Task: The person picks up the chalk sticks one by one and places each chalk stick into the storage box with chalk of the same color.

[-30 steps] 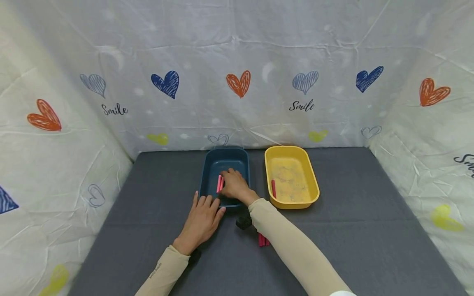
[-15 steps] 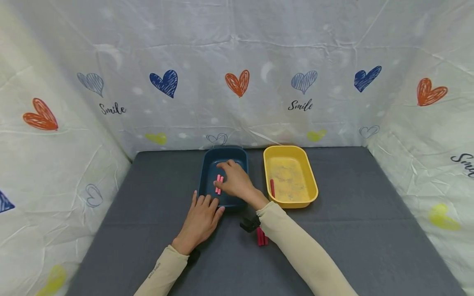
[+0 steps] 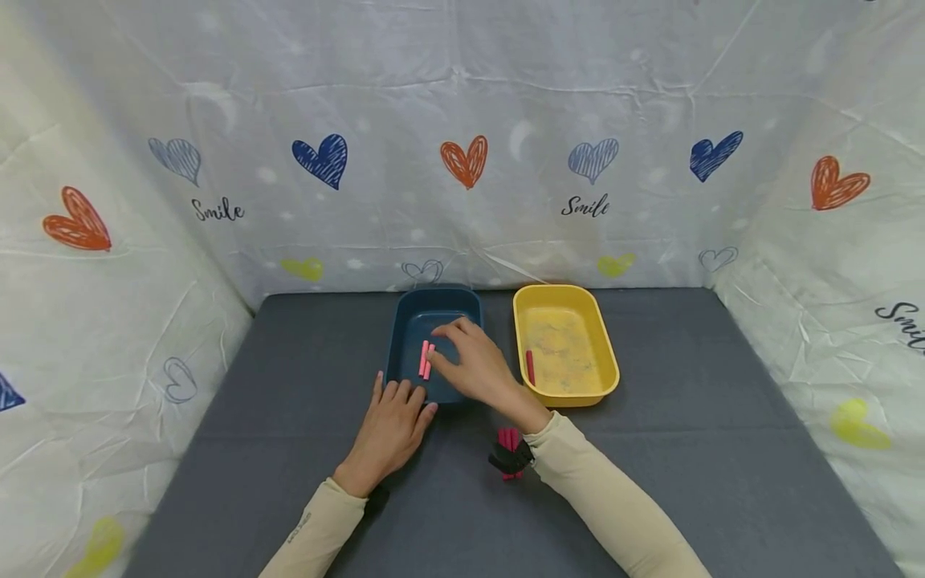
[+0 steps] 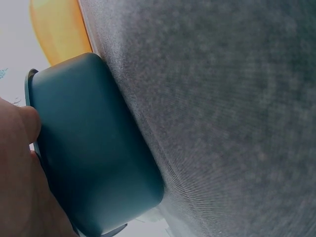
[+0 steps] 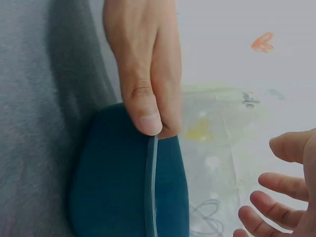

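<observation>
In the head view, my left hand (image 3: 386, 433) pinches the near rim of a dark blue tray (image 3: 393, 345). The right wrist view shows that hand's thumb (image 5: 148, 121) outside the rim and its fingers inside. Two slim pink sticks (image 3: 424, 359) lie side by side on the tray floor. Just right of them, over the tray, hovers my right hand (image 3: 480, 365), thumb and fingers spread apart, holding nothing. Several dark red sticks (image 3: 509, 437) lie on the table, partly hidden by the black wrist camera (image 3: 511, 457).
Right of the blue tray stands a yellow tray (image 3: 567, 345) with greyish smudges on its floor. One dark red stick (image 3: 531, 368) leans along its left side. A grey cloth covers the table (image 3: 686, 449). Behind hangs a white curtain (image 3: 520, 88) with printed hearts.
My right hand has drawn away from the pink sticks toward the right and spread its fingers, leaving both sticks in the blue tray. The left hand keeps its place at the rim.
</observation>
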Tool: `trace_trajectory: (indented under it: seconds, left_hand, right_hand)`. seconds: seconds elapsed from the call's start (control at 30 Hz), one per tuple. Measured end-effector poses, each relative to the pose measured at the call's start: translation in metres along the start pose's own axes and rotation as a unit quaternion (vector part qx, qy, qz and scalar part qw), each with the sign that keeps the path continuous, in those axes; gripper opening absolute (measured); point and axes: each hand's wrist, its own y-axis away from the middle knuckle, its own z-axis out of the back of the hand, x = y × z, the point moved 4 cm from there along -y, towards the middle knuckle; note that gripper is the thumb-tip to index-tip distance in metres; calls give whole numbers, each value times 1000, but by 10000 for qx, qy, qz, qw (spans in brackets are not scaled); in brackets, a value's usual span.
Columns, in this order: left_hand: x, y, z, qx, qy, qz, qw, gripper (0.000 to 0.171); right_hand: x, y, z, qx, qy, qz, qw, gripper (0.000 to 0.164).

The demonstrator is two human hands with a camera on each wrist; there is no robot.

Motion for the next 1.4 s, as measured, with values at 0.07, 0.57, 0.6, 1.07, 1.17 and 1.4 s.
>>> trace_trajectory:
  seconds: [0.07,0.57,0.6,1.07,1.17,1.4]
  left_hand:
    - [0,0,0,1,-15,13,10000,26]
    - [1,-1,-4,142,-56,108,9998,30]
    - [1,-1,-3,168,-52,132,9998,30]
    - [2,-2,-4,315,-10,234,9992,30]
    - [2,-2,-3,334,-7,247,9991,30]
    - [2,-1,-2,321,-37,268,9991,30]
  right_hand:
    - [0,6,3,-8,4,26,10000,37]
    - [-22,45,22,-436,600,397,9965,27]
    - [-25,47,24,-466,647,383,9961,27]
    - [-62,72,37,-568,1286,280,9897,23]
    - [-68,78,40,-584,1385,330,9881,25]
    - [-80,89,49,-628,1706,522,9820,27]
